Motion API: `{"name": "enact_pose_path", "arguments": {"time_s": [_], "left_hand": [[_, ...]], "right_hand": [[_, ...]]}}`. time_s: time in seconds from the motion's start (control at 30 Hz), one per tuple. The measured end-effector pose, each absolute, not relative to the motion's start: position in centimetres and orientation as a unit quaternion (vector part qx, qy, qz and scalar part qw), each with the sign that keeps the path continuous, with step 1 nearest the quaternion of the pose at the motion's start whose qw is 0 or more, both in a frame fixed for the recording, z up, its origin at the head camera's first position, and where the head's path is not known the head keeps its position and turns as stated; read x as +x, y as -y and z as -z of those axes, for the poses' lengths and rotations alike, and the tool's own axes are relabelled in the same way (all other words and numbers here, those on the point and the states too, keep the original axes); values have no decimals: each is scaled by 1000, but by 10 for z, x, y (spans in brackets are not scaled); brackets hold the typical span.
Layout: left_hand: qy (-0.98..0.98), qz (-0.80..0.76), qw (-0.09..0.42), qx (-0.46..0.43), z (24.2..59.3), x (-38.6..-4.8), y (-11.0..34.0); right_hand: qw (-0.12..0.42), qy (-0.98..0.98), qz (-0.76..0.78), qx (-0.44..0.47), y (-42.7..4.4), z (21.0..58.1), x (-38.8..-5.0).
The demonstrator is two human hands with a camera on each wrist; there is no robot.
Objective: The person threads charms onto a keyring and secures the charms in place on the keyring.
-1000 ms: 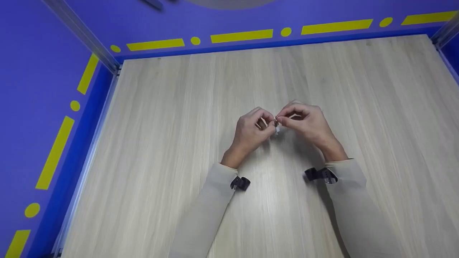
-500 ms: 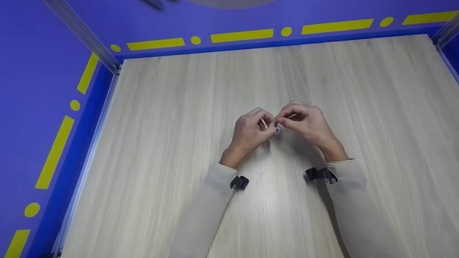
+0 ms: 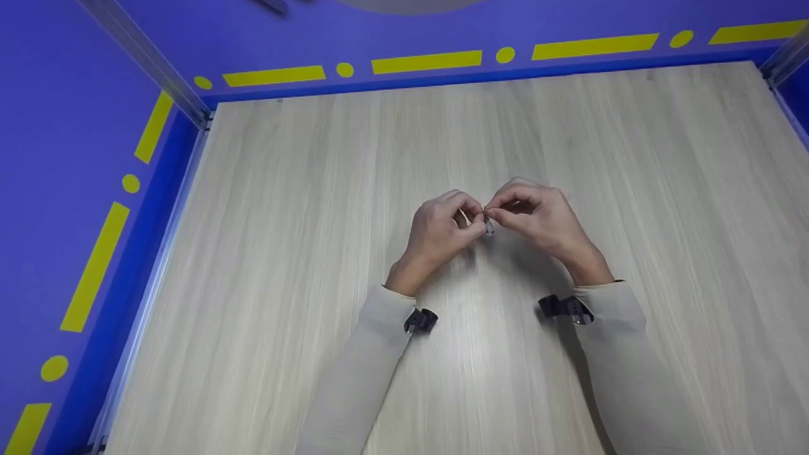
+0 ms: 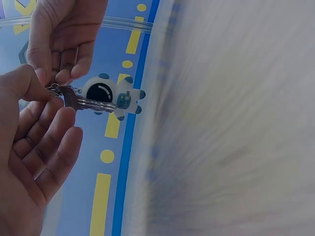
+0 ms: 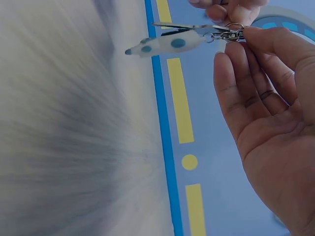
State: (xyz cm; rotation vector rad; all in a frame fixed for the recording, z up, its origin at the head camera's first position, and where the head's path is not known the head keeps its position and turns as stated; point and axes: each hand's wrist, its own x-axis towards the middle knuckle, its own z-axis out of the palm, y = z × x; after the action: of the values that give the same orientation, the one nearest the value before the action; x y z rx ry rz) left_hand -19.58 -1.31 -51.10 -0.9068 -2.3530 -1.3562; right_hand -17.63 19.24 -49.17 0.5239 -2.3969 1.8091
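Close together above the table, my left hand (image 3: 439, 230) and my right hand (image 3: 543, 218) both pinch a metal keyring between thumb and fingertips. The ring's short chain (image 5: 227, 35) shows in the right wrist view, its end covered by the right thumb and fingers. From the ring a silver key (image 4: 96, 104) hangs alongside a white astronaut charm (image 4: 99, 92) with a black visor and teal spots. In the head view the charm is a small pale shape below the fingertips. Part of the ring is hidden by the fingers.
A light wood-grain table (image 3: 303, 253) lies beneath the hands. Blue walls (image 3: 63, 158) with yellow dashes and dots border its left and far sides. A black wrist strap (image 3: 422, 321) sits on the left sleeve, another black strap (image 3: 565, 308) on the right.
Both hands stay nearly in place, still pinching. The dangling charm and key have swung and turned slightly below the fingertips, and the fingertips have shifted a little at the ring.
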Motion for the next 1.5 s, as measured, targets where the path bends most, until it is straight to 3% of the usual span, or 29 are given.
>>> {"name": "enact_pose_path", "arguments": {"time_s": [0.5,1.17,1.5], "left_hand": [[765,575,63,-284,512,-195,16],[782,561,30,-268,509,-194,16],[748,596,46,-290,510,-195,17]], "right_hand": [[19,751,-652,108,-191,493,-178],[55,764,-630,130,-191,494,-179],[22,728,-679,97,-191,493,-178]]}}
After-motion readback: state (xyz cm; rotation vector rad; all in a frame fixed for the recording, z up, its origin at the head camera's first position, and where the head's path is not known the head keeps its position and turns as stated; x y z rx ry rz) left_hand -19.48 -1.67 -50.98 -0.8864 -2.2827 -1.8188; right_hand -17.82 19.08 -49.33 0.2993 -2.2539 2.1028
